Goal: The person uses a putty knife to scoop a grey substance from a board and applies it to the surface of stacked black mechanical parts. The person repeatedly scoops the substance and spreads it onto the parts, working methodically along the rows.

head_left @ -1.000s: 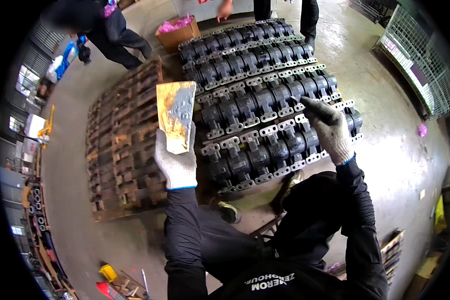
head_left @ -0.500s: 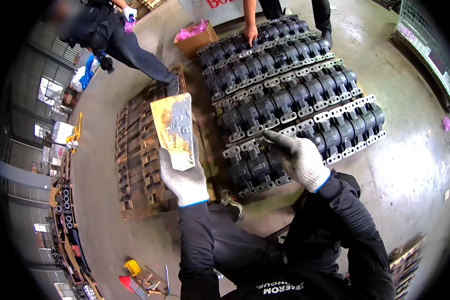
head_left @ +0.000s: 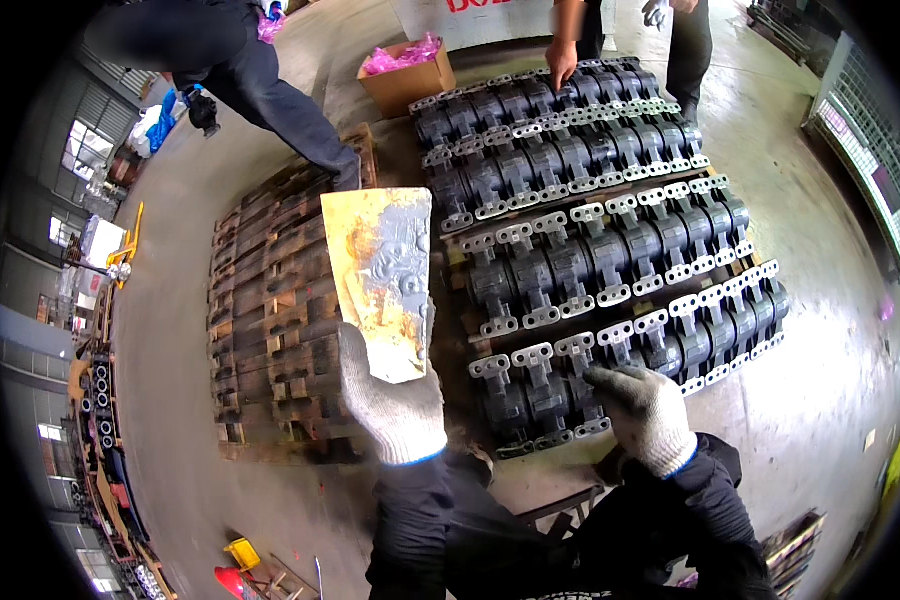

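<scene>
My left hand (head_left: 395, 410), in a white knit glove, grips a flat, tapering yellow board (head_left: 355, 260) by its lower end. Thick grey paste (head_left: 398, 255) is smeared over the board's face. My right hand (head_left: 650, 415), gloved too, is over the nearest row of black rollers (head_left: 545, 400) with grey metal lugs. Its fingers are drawn together, their tips dark and close to a lug (head_left: 574, 347); I cannot tell whether they touch it. Nothing shows in that hand. Each lug plate has round holes.
More roller rows (head_left: 610, 255) lie beyond. Left of them is a wooden pallet (head_left: 280, 330), with a person's leg (head_left: 310, 140) at its far end. Another person's bare hand (head_left: 562, 62) touches the farthest row. A cardboard box (head_left: 410, 85) holds pink plastic. A wire cage (head_left: 865, 150) stands at the right.
My right hand has come down and toward me over the nearest row. My left hand and the board sit slightly lower and farther right. The view has shifted; a second hand shows at the far right.
</scene>
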### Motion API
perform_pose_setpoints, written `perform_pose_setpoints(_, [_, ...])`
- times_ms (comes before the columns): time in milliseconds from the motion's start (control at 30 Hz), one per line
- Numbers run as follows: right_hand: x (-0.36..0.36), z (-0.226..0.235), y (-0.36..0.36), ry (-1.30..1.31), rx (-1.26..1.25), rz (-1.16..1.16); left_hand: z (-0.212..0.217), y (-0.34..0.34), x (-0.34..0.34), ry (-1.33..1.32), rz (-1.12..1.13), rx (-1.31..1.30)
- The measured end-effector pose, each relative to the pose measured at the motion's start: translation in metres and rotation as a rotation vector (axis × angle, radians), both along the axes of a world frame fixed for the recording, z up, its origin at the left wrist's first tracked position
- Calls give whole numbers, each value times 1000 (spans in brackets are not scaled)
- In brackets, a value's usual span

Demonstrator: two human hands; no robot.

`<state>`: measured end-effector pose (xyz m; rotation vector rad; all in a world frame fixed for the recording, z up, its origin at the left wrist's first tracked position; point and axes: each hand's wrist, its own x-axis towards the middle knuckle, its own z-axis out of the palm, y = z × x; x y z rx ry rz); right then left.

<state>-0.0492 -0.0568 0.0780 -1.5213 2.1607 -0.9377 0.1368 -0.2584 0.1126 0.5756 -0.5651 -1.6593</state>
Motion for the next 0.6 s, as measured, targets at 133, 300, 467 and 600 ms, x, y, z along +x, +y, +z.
perform_pose_setpoints(133, [14, 10, 20, 3, 44, -109, -11, -23, -8, 60, -78, 70])
perform_pose_setpoints(300, [50, 22, 56, -113, -101, -416, -34, -42, -22, 5, -273, 24])
perform_pose_setpoints(467, [90, 19, 94, -181, -205, -669, -40, -31, -34, -64, -441, -58])
perform_pose_setpoints(600, [92, -3, 119, -170, -313, -823, -38, -20, -21, -41, -559, -48])
